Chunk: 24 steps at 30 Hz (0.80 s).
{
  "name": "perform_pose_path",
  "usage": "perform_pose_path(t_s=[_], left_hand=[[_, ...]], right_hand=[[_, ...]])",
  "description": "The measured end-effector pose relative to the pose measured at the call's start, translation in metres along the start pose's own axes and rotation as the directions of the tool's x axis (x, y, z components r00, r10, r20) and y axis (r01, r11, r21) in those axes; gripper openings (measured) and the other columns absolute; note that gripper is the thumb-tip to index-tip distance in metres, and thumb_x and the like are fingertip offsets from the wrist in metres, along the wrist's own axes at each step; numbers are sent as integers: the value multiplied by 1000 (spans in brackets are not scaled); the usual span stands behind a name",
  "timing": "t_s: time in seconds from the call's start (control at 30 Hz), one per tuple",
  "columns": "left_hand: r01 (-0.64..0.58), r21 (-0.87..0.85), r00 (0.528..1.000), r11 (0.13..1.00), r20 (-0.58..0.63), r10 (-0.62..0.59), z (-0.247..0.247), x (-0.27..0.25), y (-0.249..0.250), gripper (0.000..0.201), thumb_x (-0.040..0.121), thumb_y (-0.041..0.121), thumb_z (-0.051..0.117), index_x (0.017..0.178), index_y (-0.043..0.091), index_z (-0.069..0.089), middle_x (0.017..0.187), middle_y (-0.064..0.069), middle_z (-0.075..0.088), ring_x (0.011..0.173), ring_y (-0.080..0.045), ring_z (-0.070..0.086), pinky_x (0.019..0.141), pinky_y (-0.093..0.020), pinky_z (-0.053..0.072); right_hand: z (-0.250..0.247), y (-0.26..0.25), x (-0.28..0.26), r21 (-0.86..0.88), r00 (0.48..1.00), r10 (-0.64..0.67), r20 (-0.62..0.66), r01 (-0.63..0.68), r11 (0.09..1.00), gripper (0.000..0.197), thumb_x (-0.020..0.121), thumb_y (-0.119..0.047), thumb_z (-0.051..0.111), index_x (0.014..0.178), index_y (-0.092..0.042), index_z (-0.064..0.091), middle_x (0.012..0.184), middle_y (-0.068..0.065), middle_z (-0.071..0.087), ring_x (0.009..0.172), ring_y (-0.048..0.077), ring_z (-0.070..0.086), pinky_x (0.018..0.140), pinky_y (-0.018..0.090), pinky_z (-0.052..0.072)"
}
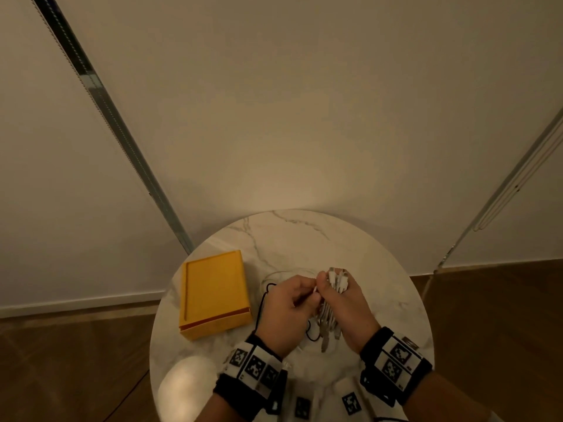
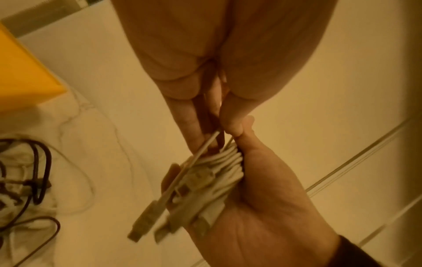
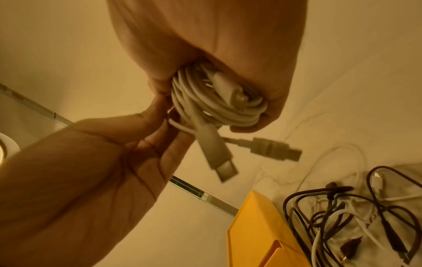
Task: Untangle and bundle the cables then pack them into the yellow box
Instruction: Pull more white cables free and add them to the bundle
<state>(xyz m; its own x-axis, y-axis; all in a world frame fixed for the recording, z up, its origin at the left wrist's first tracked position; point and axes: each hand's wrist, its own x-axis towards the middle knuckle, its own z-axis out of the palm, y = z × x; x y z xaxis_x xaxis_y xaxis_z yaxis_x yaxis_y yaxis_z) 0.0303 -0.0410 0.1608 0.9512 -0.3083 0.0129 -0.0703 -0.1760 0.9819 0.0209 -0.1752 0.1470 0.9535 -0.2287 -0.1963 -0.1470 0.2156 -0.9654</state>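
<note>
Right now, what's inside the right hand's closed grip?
The right hand grips a coiled white cable bundle, with two USB plugs hanging out below. The left hand pinches one strand. The palm covers the coil's far side.

No readable text, brand or number in any view. Only markings: black-and-white square fiducial tags on the wrist bands (image 1: 396, 359), lower centre and lower right of the head view, patterns not decodable as characters. Yellow box (image 1: 213, 292) faces are plain, and the cable plugs (image 3: 276, 148) are too blurred to read
</note>
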Motion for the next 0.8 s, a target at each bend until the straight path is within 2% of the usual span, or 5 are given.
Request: perform_pose_path(t_s=[0.27,0.4,0.57,0.67,0.8], left_hand=[[-76,-95,996,993,48,81,16,-5,10,37,98,-6,52,130,9,66,120,2,73,116,-14,67,100,-30,53],[-109,-4,991,994,74,109,24,-8,7,37,100,0,51,125,19,70,111,1,76,106,-17,71,94,-38,57],[-127,-4,989,992,82,127,25,-8,9,42,98,-5,51,130,17,67,122,9,72,117,-4,64,99,-21,51],[-36,-24,999,999,30,36,19,-4,8,31,92,-2,63,117,15,70,106,4,77,102,-6,71,90,-26,57],[-146,233,989,962,27,143,15,-1,-4,14,91,16,69,96,22,80,96,12,75,93,-3,68,82,-29,57]], right_hand=[[0,2,-1,138,996,-63,-69,72,988,41,80,-50,68,89,-12,57,77,6,55,76,20,55,72,39,50],[-2,2,-1,200,998,-29,-56,40,979,44,77,-52,71,86,-14,53,70,-1,49,72,19,49,66,36,46],[-7,2,0,226,999,34,11,-35,973,37,80,-37,77,87,-6,60,72,8,61,73,24,64,69,36,54],[-8,4,-1,266,997,72,32,-78,961,31,87,-27,76,93,0,61,83,26,65,78,35,67,74,44,57],[-9,1,2,309,997,77,-8,-71,948,31,84,-23,80,93,-10,54,68,8,53,63,25,57,66,41,54]])
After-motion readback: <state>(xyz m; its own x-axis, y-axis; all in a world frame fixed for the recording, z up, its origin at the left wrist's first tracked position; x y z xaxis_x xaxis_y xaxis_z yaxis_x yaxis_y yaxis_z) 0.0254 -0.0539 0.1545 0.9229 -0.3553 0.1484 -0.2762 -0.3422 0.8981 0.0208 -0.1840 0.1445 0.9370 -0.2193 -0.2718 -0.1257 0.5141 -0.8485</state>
